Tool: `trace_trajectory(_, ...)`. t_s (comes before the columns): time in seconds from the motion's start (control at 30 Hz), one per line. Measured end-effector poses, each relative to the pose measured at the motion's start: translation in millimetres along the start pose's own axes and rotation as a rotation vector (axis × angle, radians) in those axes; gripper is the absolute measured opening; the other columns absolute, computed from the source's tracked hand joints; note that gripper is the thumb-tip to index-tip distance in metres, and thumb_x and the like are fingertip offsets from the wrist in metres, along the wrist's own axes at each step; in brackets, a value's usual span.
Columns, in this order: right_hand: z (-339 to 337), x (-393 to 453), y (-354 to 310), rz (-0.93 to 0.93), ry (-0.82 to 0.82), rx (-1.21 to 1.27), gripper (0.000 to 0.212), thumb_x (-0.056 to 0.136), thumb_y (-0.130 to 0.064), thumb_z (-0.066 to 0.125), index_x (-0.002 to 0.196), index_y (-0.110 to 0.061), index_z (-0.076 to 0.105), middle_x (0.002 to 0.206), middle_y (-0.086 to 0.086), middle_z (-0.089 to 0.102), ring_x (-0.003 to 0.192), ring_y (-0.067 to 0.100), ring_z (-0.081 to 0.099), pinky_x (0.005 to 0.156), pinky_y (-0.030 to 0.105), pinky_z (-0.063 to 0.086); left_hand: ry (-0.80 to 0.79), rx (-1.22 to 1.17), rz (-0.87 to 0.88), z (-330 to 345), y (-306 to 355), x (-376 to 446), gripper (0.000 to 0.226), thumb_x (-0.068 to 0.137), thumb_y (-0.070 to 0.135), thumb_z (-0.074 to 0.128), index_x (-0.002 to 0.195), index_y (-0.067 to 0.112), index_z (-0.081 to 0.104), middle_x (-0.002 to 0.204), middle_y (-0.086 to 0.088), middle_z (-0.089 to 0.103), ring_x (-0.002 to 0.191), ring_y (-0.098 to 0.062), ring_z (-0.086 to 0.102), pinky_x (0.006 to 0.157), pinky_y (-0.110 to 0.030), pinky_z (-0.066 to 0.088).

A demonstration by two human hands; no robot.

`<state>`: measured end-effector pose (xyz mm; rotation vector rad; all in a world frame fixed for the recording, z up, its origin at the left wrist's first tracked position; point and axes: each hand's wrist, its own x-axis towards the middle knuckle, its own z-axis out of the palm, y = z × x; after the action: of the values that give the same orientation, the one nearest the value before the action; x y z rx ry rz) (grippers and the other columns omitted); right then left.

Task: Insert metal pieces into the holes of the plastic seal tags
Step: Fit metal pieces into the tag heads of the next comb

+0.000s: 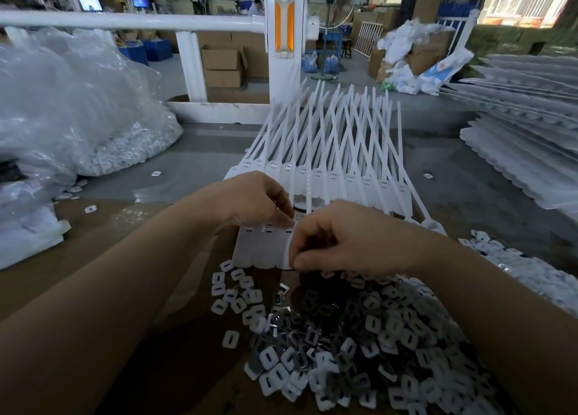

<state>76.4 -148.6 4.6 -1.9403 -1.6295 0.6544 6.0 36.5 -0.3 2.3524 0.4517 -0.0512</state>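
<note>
**Desk:** Hands at work on what, exactly?

**Photographer:** Both hands meet over a strip of tags [266, 247] on the tabletop [93, 245]. The left hand [253, 200] curls down on the strip's top edge, fingertips pressed by the slots. The right hand [353, 239] is bunched at the strip's right end, thumb and fingers pinched together there; whether a metal piece sits between them I cannot tell, as the fingers hide it.

**Desk:** And the metal pieces?

**Photographer:** A loose pile of pieces [359, 345] lies just nearer the person than the strip, under the right wrist. Beyond the strip, a second row of tags [316, 180] fans its long tails away from the person.

**Desk:** Which step is this?

**Photographer:** It reads as seating a piece into a slot at the strip's right end, the left hand steadying. Several slots to the left look dark and open, so I'd judge the strip only partly done.

**Desk:** Next move?

**Photographer:** Likely a firm push home, then a reach back to the pile for one piece, turned to match the next slot.
</note>
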Motion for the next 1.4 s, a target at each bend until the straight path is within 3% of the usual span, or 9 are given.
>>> trace_trajectory(0.1, -2, 2, 5, 0.038, 0.169, 0.077, 0.005, 0.088, -0.020, 0.070, 0.089, -0.024, 0.072, 0.081, -0.012, 0.073, 0.076, -0.001, 0.068, 0.071, 0.017, 0.054, 0.033, 0.006, 0.037, 1, 2, -1, 0.009, 0.076, 0.027, 0.081, 0.074, 0.028, 0.072, 0.053, 0.019, 0.060, 0.052, 0.005, 0.054, 0.055, -0.019, 0.039)
trace_trajectory(0.23, -5, 4, 13, 0.114, 0.444, 0.129, 0.014, 0.086, -0.014, 0.070, 0.087, -0.027, 0.072, 0.082, -0.009, 0.074, 0.078, 0.003, 0.069, 0.076, 0.024, 0.058, 0.013, -0.020, 0.091, -1, 8, -4, 0.004, 0.081, 0.033, 0.076, 0.082, 0.032, 0.073, 0.068, 0.023, 0.069, 0.057, 0.011, 0.058, 0.059, -0.021, 0.041)
trace_trajectory(0.37, -6, 4, 17, 0.151, 0.566, 0.178, 0.014, 0.084, -0.010, 0.071, 0.085, -0.024, 0.070, 0.081, -0.004, 0.074, 0.078, 0.007, 0.070, 0.076, 0.029, 0.058, -0.013, -0.071, 0.085, -2, 12, -8, 0.003, 0.083, 0.035, 0.074, 0.083, 0.033, 0.075, 0.079, 0.013, 0.074, 0.078, -0.008, 0.063, 0.071, -0.031, 0.048)
trace_trajectory(0.5, -4, 6, 16, 0.156, 0.603, 0.149, 0.015, 0.080, -0.009, 0.076, 0.079, -0.023, 0.069, 0.077, -0.003, 0.073, 0.074, 0.011, 0.070, 0.074, 0.033, 0.059, -0.026, -0.210, 0.052, -2, 15, -10, 0.017, 0.083, 0.041, 0.070, 0.083, 0.026, 0.079, 0.080, 0.010, 0.075, 0.069, -0.008, 0.054, 0.069, -0.031, 0.040)
trace_trajectory(0.83, 0, 7, 14, 0.094, 0.700, -0.036, 0.028, 0.075, -0.016, 0.081, 0.067, -0.033, 0.061, 0.066, -0.013, 0.066, 0.063, 0.000, 0.061, 0.054, 0.007, 0.043, -0.032, -0.273, 0.011, 1, 18, -10, 0.011, 0.080, 0.034, 0.075, 0.074, 0.024, 0.078, 0.075, 0.010, 0.074, 0.066, -0.007, 0.051, 0.066, -0.029, 0.035)
trace_trajectory(1.03, 3, 7, 15, 0.048, 0.693, -0.145, 0.031, 0.075, -0.016, 0.080, 0.070, -0.037, 0.058, 0.070, -0.017, 0.063, 0.069, 0.001, 0.058, 0.061, 0.010, 0.044, -0.009, -0.213, 0.033, 1, 19, -10, 0.008, 0.078, 0.028, 0.073, 0.076, 0.022, 0.078, 0.064, 0.014, 0.068, 0.065, -0.005, 0.052, 0.064, -0.026, 0.037)
trace_trajectory(1.17, 2, 8, 15, 0.047, 0.661, -0.159, 0.026, 0.078, -0.016, 0.077, 0.081, -0.033, 0.058, 0.079, -0.014, 0.066, 0.074, 0.001, 0.058, 0.066, 0.013, 0.048, 0.000, -0.201, 0.054, 2, 20, -10, 0.018, 0.076, 0.031, 0.073, 0.060, 0.024, 0.073, 0.057, 0.014, 0.063, 0.057, -0.001, 0.050, 0.061, -0.024, 0.037)
trace_trajectory(1.27, 2, 9, 18, 0.101, 0.663, -0.165, 0.026, 0.084, -0.015, 0.069, 0.082, -0.038, 0.057, 0.081, -0.015, 0.067, 0.073, -0.001, 0.061, 0.065, 0.012, 0.049, -0.002, -0.200, 0.077, 1, 19, -10, 0.018, 0.078, 0.032, 0.073, 0.063, 0.023, 0.075, 0.063, 0.010, 0.065, 0.065, -0.007, 0.051, 0.066, -0.032, 0.038)
trace_trajectory(1.4, 0, 10, 20, 0.155, 0.660, -0.083, 0.008, 0.088, -0.025, 0.064, 0.083, -0.031, 0.065, 0.079, -0.014, 0.068, 0.072, -0.003, 0.063, 0.061, 0.010, 0.049, -0.006, -0.185, 0.092, 1, 17, -11, 0.015, 0.081, 0.033, 0.073, 0.073, 0.020, 0.077, 0.072, 0.003, 0.067, 0.071, -0.011, 0.053, 0.069, -0.036, 0.039)
